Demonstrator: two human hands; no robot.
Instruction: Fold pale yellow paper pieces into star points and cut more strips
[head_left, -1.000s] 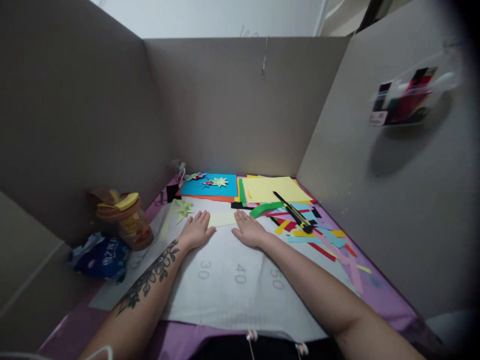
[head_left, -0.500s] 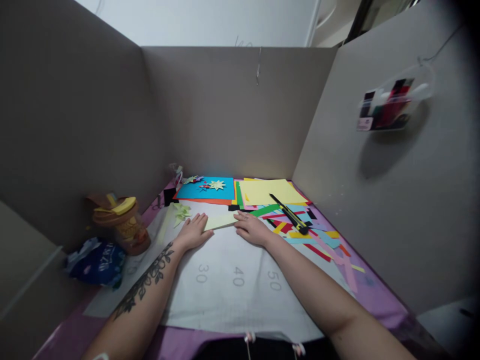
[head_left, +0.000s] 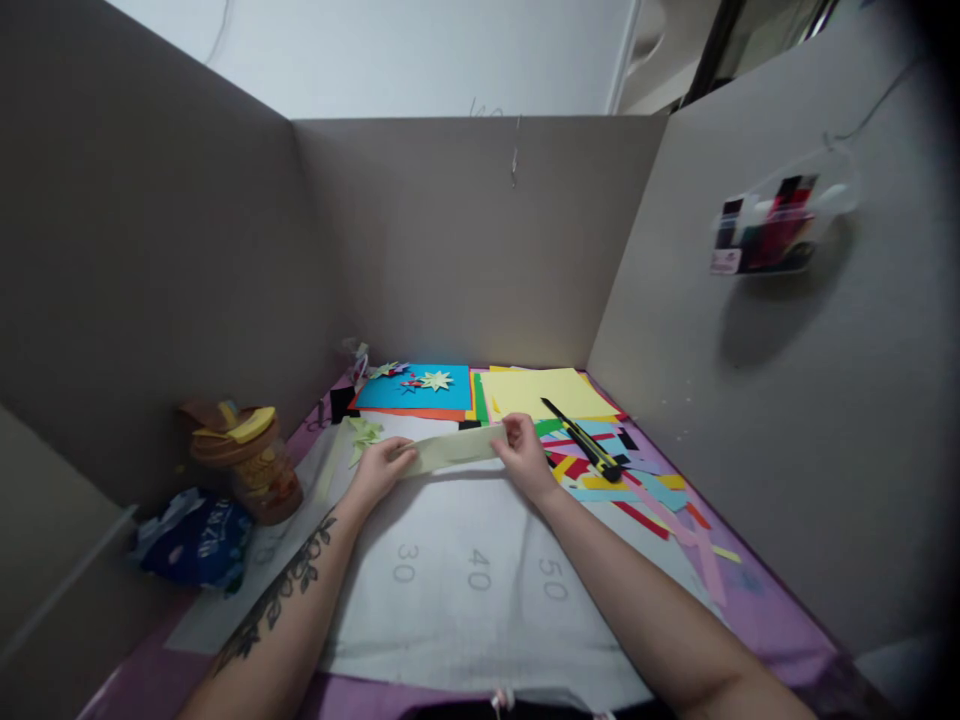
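A pale green paper strip [head_left: 454,450] stretches between my two hands, just above the white mat [head_left: 450,620] printed with numbers. My left hand [head_left: 382,468] pinches its left end between thumb and fingers. At the other end, my right hand [head_left: 525,452] grips the strip with curled fingers. Beyond my left hand lie pale green folded paper pieces [head_left: 364,432]. To the right of my right hand rests a black and yellow utility knife [head_left: 585,440] on loose coloured paper strips [head_left: 645,500].
A blue sheet [head_left: 412,395] at the back bears paper stars [head_left: 436,381], beside yellow sheets [head_left: 551,393]. At left stand a brown cup with yellow lid [head_left: 259,465] and a blue packet [head_left: 196,538]. Grey panels [head_left: 480,240] enclose three sides; a clear container [head_left: 780,225] hangs at right.
Both hands have gone from lying flat on the strip to pinching its ends. The strip now appears lifted and more fully visible. My right hand has shifted right, and the view has tilted slightly.
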